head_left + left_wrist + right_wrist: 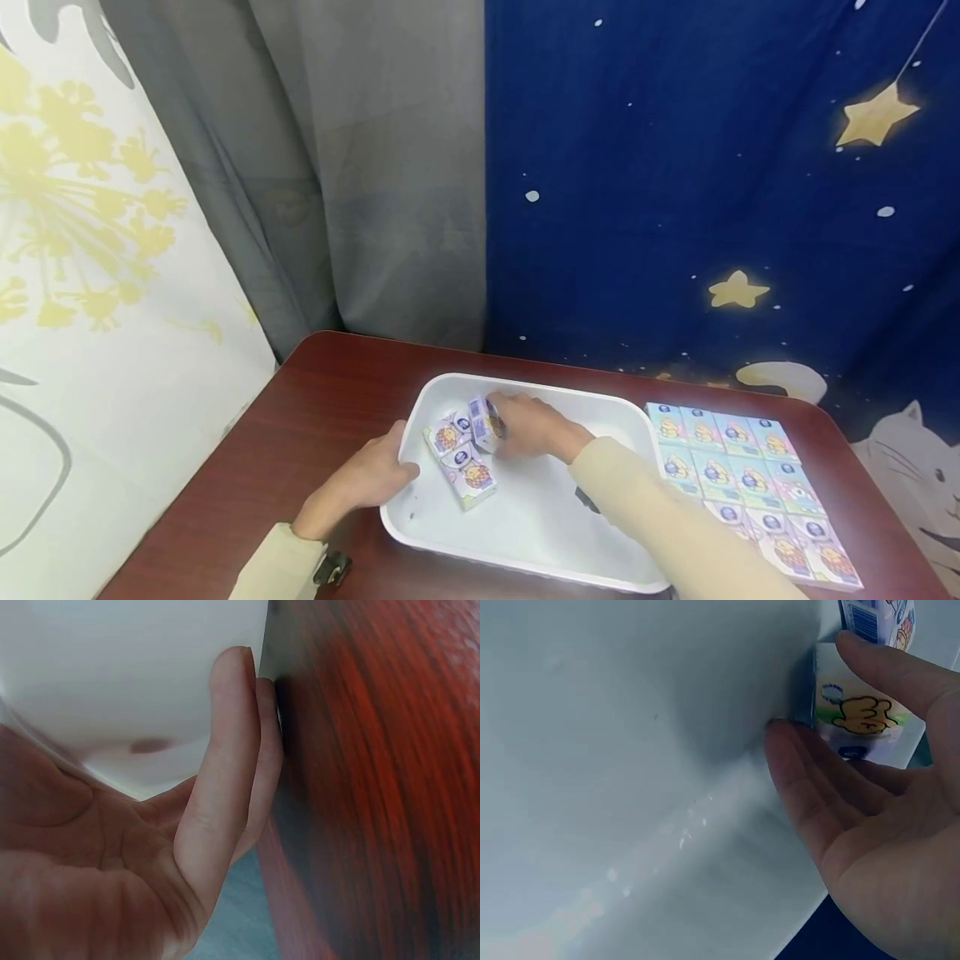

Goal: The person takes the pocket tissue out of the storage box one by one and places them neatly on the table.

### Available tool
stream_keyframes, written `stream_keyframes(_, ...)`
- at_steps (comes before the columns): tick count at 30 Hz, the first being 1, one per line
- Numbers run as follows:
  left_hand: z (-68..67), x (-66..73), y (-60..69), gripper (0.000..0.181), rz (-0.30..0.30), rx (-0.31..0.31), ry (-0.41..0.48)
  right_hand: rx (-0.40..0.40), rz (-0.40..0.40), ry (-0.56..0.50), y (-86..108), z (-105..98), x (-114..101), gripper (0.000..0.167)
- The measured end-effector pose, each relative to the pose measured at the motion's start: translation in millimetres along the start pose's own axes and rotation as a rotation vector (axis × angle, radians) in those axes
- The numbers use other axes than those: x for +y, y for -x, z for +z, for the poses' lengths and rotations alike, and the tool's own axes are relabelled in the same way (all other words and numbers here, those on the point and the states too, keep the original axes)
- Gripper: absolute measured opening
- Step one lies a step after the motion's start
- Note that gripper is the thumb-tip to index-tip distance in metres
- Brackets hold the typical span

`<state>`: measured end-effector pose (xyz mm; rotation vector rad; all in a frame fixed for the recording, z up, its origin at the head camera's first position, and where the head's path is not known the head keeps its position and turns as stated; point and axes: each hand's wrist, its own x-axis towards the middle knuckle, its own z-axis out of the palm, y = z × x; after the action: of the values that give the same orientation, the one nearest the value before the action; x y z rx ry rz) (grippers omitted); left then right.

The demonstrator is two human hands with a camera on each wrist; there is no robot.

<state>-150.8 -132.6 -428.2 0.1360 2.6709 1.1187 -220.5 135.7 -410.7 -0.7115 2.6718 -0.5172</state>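
A white plastic tray [547, 533] stands on the table. My left hand [378, 471] holds its left wall, thumb inside the rim and fingers along the outside; the left wrist view shows the fingers [221, 750] against the white wall. Inside the tray, toward the back left, my right hand [525, 425] has a small printed box [483, 423] between thumb and fingers. This box [859, 712] shows a yellow cartoon figure in the right wrist view. Two similar purple-and-white boxes, one [450, 433] behind the other [470, 477], lie flat just left of it.
On the right of the table [345, 392], several similar boxes [750, 475] lie in neat rows, greenish ones at the back and purple ones in front. A grey curtain [405, 167] and a blue starry curtain [637, 208] hang behind the table.
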Motion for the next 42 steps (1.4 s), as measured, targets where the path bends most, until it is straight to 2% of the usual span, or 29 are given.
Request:
stream_keyframes(5,0.5,0.9,0.5,0.053,-0.001,-0.003,0.011,0.020,-0.017,-0.049,-3.8,7,2,0.079)
stream_keyframes(9,1.0,1.9,0.5,0.051,-0.001,-0.005,0.016,0.040,-0.033,-0.063,-4.5,10,4,0.085)
stream_keyframes(22,0.2,-0.6,-1.2,0.053,-0.010,-0.012,0.021,0.073,-0.006,-0.115,5.7,2,8,0.082)
stream_keyframes(33,0.3,-1.3,-1.4,0.053,-0.016,-0.011,0.012,0.100,-0.014,-0.191,24.8,-12,14,0.080)
stream_keyframes(39,-0.5,0.4,-1.0,0.053,-0.014,-0.011,0.015,0.098,-0.080,-0.262,36.2,-20,20,0.081)
stream_keyframes(42,-1.3,1.6,0.0,0.054,-0.013,-0.013,0.016,0.096,-0.083,-0.285,42.1,-24,22,0.082)
